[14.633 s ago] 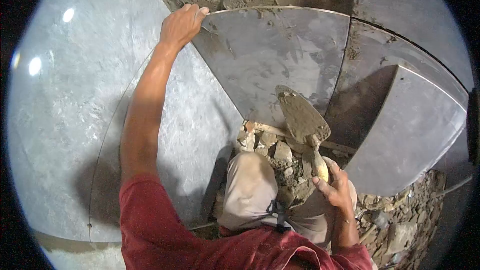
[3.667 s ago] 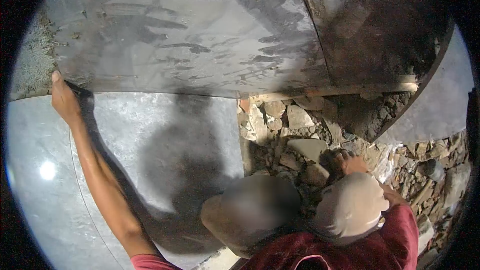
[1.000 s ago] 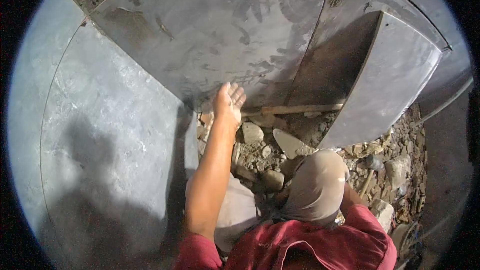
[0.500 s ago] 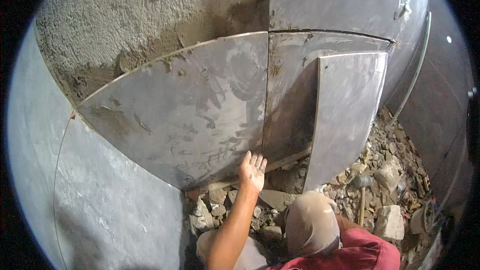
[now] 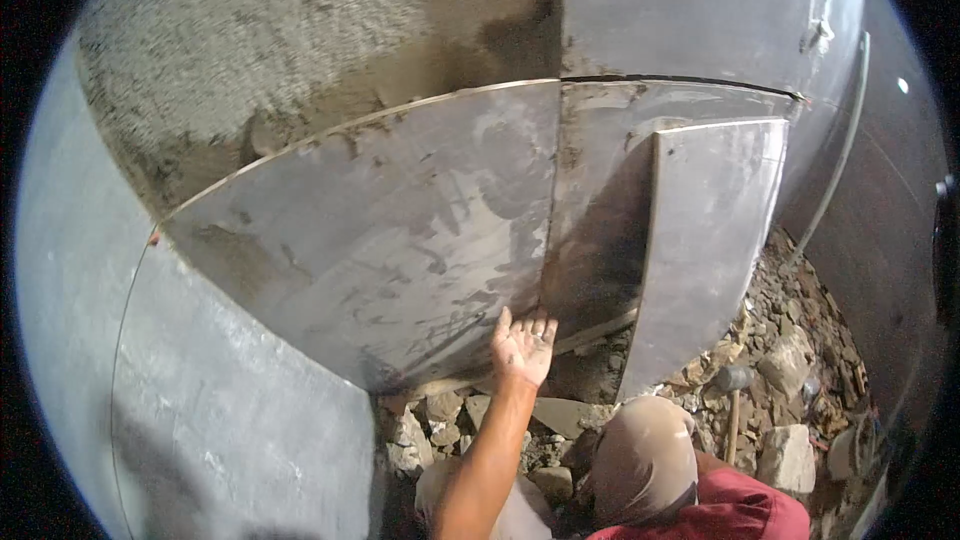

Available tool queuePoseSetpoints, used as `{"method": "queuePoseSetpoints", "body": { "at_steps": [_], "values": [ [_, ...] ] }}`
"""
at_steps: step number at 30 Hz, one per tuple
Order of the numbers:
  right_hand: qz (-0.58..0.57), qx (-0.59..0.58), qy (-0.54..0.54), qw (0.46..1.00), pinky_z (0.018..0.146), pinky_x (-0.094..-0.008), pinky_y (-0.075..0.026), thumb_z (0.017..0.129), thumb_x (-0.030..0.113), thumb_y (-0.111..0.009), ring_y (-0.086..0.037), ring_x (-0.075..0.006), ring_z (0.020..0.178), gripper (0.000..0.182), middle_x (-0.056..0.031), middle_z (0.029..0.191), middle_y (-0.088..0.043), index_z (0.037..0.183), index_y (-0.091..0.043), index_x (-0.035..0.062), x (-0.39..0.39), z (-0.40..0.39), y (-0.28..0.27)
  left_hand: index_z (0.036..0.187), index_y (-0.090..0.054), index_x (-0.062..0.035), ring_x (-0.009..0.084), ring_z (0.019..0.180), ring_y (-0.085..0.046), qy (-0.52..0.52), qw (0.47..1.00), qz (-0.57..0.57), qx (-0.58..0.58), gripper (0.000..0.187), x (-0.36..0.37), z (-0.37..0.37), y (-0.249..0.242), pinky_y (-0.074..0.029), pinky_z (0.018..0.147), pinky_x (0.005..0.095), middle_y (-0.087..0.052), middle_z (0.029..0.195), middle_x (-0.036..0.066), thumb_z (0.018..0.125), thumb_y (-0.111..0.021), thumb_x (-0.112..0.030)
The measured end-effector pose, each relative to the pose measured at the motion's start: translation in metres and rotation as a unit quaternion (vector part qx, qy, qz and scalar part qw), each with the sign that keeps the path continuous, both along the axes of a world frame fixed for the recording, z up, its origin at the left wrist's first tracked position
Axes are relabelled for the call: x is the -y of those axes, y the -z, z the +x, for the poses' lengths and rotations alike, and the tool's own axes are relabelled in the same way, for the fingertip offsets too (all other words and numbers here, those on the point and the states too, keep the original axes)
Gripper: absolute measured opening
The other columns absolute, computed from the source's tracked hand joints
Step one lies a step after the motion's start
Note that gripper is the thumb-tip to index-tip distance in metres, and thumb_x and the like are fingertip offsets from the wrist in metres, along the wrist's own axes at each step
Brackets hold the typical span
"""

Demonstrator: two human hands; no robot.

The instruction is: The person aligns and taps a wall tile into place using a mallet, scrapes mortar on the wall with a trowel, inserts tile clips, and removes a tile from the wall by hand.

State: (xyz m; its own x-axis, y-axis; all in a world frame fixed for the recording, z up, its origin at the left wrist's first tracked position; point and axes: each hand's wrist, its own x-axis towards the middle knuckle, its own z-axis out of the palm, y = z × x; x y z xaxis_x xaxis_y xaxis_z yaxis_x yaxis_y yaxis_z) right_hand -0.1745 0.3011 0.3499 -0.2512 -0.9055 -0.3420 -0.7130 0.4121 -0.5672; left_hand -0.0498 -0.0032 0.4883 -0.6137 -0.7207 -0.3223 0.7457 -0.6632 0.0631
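Note:
My left hand [image 5: 525,348] is raised palm toward me, fingers apart and slightly curled, with grey dirt on the skin. It holds nothing. Its fingertips overlap the lower edge of a large grey tile [image 5: 400,250], near the vertical joint with the neighbouring wall tile [image 5: 600,175]. Smears of wet mortar mark the face of the large tile. To the right of the hand, a loose grey tile panel [image 5: 705,240] leans against the wall. My right arm, in a red sleeve [image 5: 750,508], goes behind my knee [image 5: 645,455], which hides the right hand.
Rough mortar [image 5: 270,50] covers the wall above the tile. Broken stones and rubble [image 5: 790,360] lie along the wall's foot, with a mallet [image 5: 735,380] among them. A thin pipe [image 5: 840,160] stands at right. Grey tiles [image 5: 240,390] also line the left side.
The view has shifted slightly, so the wall and tiles sit lower and farther right. My left hand stays at the tile's lower edge, its fingers a little more spread and curled.

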Motion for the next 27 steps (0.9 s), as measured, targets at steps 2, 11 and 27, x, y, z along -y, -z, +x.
{"method": "queuePoseSetpoints", "body": {
  "at_steps": [2, 11, 27],
  "values": [
    [-0.001, -0.006, -0.001, 1.000, 0.096, -0.0431, -0.039, 0.085, 0.032, -0.050, -0.045, -0.0369, 0.117, 0.051, -0.0218, 0.131, -0.043, 0.128, -0.046, 0.0063, -0.001, -0.002, 0.000, 0.133, -0.024, 0.0048, 0.0283, 0.123, -0.037, 0.010, 1.000, -0.010, 0.011, 0.064, -0.003, 0.001, -0.002, -0.027, 0.108, 0.0475, -0.041, 0.116, 0.015, 0.092, -0.048, -0.039],
    [-0.028, -0.041, 0.000, 0.999, 0.095, -0.0423, -0.040, 0.084, 0.031, -0.052, -0.046, -0.0362, 0.116, 0.050, -0.0217, 0.129, -0.045, 0.128, -0.047, 0.0072, -0.006, 0.001, 0.012, 0.141, -0.016, 0.0005, 0.0323, 0.125, -0.040, 0.067, 0.977, -0.122, 0.160, 0.070, -0.023, 0.012, -0.005, -0.038, 0.102, 0.0416, -0.032, 0.141, 0.020, 0.090, -0.052, -0.033],
    [-0.111, -0.128, -0.098, 0.981, 0.092, -0.0409, -0.043, 0.081, 0.031, -0.055, -0.049, -0.0349, 0.113, 0.050, -0.0216, 0.127, -0.047, 0.127, -0.049, 0.0088, 0.092, 0.000, -0.002, 0.103, -0.058, 0.0014, 0.0383, 0.101, -0.058, 0.308, 0.298, -0.705, 0.564, 0.037, -0.087, 0.073, -0.043, -0.042, 0.090, 0.0496, -0.062, 0.102, 0.022, 0.087, -0.056, -0.032]
  ]
}}
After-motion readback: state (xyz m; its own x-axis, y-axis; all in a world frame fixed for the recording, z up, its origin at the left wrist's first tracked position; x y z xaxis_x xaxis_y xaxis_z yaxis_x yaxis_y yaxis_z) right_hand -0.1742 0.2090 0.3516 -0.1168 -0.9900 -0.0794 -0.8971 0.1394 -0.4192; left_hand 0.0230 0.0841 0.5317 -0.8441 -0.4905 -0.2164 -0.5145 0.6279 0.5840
